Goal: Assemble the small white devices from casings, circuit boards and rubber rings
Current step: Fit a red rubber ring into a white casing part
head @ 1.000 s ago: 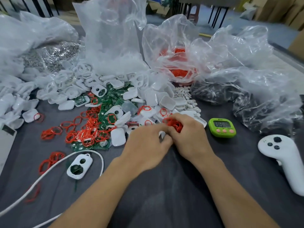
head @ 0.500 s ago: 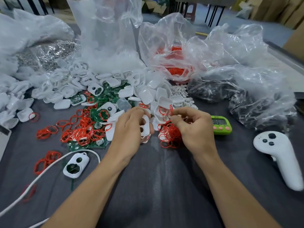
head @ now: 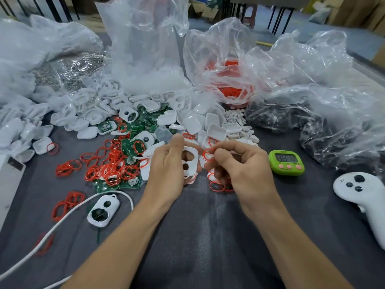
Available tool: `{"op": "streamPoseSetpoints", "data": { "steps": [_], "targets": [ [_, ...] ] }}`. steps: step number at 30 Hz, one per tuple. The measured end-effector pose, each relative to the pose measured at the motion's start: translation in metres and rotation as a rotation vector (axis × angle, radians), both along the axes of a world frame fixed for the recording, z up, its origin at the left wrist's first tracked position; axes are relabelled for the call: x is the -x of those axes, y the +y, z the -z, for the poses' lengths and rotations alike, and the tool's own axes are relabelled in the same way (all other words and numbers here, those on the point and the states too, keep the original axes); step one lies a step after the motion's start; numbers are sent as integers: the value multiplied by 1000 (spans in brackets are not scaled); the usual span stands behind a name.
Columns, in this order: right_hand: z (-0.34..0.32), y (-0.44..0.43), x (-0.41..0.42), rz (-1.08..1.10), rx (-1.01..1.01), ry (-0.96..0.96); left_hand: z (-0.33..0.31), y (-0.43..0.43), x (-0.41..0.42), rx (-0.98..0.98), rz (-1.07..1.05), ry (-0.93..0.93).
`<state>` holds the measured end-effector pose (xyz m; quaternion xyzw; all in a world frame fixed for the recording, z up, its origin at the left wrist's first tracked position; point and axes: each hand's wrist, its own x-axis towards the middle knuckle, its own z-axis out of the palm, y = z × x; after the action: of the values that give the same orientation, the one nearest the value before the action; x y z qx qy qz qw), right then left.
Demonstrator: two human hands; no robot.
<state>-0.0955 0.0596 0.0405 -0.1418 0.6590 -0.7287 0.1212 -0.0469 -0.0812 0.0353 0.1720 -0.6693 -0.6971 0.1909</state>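
Note:
My left hand (head: 166, 170) holds a white casing (head: 190, 162) with two round holes, raised above the grey table. My right hand (head: 243, 165) pinches a red rubber ring (head: 207, 154) just right of that casing, with more red rings (head: 218, 186) lying under it. Behind the hands lies a heap of white casings (head: 145, 109), green circuit boards (head: 133, 147) and loose red rings (head: 108, 165). One white device (head: 103, 207) with two holes lies alone at the front left.
Clear plastic bags (head: 229, 59) of parts stand along the back. A green timer (head: 286, 162) and a white controller (head: 364, 197) lie at the right. A white cable (head: 54, 228) crosses the front left; a white box (head: 9, 180) sits at the left edge.
Both hands lifted from the table. My left hand brought up the white casing, and my right hand pulled one red ring away from the bunch, which dropped below.

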Motion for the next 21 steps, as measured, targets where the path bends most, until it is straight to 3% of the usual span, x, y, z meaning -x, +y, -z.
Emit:
{"op": "streamPoseSetpoints", "data": {
  "steps": [5, 10, 14, 18, 21],
  "targets": [
    [1, -6, -2, 41, -25, -16, 2, -1, 0, 49, 5, -7],
    [4, -6, 0, 66, -18, 63, -1, 0, 1, -50, 9, -61],
    [2, -1, 4, 93, 10, 150, 3, -4, 4, -28, 151, -98],
    [6, 2, 5, 133, -141, 279, 9, -6, 7, -23, 160, -118],
    [10, 1, 2, 147, -246, 364, 12, -7, 6, 85, 73, -122]
  ]
}}
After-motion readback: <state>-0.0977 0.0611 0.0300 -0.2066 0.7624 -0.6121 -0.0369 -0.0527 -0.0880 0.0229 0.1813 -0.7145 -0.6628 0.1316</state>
